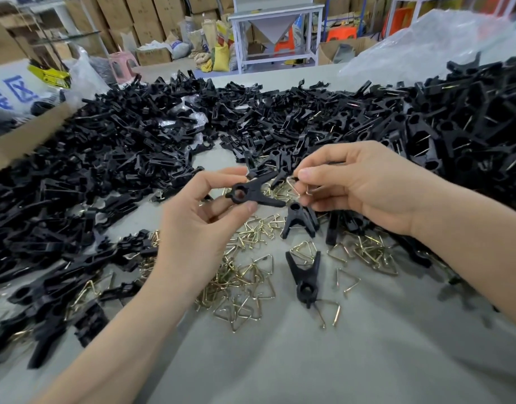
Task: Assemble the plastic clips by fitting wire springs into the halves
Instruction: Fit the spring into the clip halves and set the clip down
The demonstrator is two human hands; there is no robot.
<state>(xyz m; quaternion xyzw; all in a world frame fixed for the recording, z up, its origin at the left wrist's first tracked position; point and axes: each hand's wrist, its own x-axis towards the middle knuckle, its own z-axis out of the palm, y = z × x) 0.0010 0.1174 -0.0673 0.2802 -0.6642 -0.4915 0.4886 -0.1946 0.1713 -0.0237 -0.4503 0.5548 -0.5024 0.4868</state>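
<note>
Clip [252, 194], pinched by left hand [198, 220], points lengthwise at right hand [361, 188], which pinches a wire spring [291, 182] just beside it.

The right hand [359, 185] covers most of the wire spring [308, 191] it pinches. Along the tabletop's [280, 360] left edge the heap of black halves [32, 228] is blurred and runs out of view.

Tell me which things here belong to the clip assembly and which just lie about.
Job: black plastic clip in the left hand; gold wire spring pinched by the right hand; loose gold springs; heaps of black plastic halves.
Lying about: pink plastic stool; yellow sack; brown cardboard boxes.
</note>
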